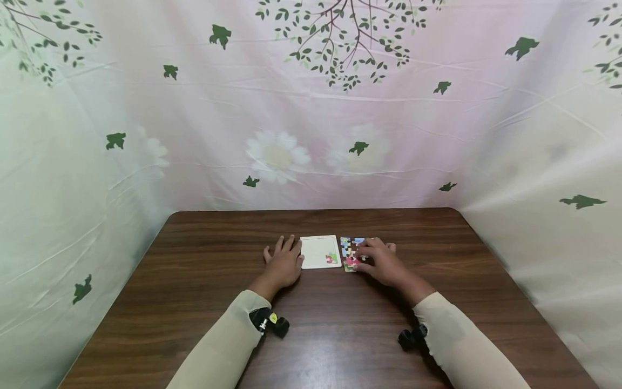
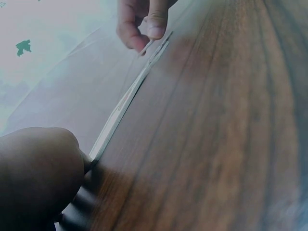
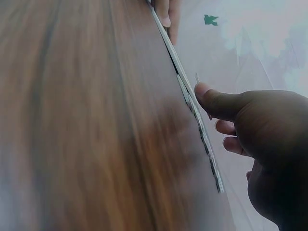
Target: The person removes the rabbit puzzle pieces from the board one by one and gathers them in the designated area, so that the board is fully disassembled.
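Note:
A white puzzle board (image 1: 316, 250) lies flat on the table, with a small green and pink puzzle piece (image 1: 331, 259) at its lower right corner. Just to the right of it is a colourful jigsaw picture (image 1: 346, 253), partly covered by my right hand (image 1: 384, 266). That hand pinches a thin puzzle piece (image 3: 197, 78) between thumb and fingers, raised above the picture and seen edge-on in the wrist views. My left hand (image 1: 283, 263) rests at the board's left edge with its fingers spread and its thumb side against it.
The dark wooden table (image 1: 330, 335) extends around the boards on all sides. A printed cloth (image 1: 311, 119) with leaves and flowers hangs behind the table's far edge and at both sides. Black wrist cameras sit on both sleeves.

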{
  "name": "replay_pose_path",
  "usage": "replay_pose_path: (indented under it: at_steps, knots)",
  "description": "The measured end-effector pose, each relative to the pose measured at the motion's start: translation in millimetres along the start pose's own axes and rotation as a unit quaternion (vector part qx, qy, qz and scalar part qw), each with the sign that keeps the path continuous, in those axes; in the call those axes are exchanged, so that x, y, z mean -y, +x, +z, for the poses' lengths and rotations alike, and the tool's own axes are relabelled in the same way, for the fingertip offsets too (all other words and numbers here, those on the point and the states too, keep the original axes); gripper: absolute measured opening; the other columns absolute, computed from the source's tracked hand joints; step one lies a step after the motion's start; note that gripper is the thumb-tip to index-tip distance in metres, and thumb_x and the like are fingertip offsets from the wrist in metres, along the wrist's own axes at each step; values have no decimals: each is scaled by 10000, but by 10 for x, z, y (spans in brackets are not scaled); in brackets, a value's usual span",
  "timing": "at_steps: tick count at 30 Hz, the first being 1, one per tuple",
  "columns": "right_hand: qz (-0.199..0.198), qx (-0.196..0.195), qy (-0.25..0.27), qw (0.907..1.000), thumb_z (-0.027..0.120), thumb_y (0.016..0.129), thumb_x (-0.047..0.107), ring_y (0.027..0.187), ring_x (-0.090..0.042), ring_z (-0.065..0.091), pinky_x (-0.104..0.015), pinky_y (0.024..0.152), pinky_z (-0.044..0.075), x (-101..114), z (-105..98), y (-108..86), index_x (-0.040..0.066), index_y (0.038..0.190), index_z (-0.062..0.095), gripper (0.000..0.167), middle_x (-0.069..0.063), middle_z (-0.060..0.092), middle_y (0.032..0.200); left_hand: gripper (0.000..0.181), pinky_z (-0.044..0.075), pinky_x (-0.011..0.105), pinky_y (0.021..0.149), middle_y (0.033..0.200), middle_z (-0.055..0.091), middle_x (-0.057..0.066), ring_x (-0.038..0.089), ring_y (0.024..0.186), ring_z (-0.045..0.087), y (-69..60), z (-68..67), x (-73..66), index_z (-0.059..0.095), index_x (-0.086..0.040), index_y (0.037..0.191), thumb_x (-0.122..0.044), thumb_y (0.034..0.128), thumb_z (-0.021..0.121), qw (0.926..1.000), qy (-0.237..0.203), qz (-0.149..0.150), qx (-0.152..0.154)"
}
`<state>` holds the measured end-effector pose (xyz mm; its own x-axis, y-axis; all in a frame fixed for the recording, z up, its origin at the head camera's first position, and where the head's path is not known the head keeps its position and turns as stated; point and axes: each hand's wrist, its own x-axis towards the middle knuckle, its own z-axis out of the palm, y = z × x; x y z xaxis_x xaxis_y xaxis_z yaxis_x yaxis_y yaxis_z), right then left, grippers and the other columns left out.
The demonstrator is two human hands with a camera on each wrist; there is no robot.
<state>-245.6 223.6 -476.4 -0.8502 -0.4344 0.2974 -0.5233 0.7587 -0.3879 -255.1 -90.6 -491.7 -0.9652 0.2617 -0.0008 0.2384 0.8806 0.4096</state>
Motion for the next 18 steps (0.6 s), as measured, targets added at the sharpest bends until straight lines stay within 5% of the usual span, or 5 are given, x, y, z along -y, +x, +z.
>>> replay_pose_path:
  at_steps: [18]
  knots:
    - [364,182,-32,9992,869,951,263,1138,-262,567,-598,963,274,-160,-142,-183,196,1071,835,142,-21,667,1176,563,94,813,1263,1822,263,131,426,1708,155,-3,-25,-18,390,-153,1713,-331,1180,433,10000,-6,-40,78]
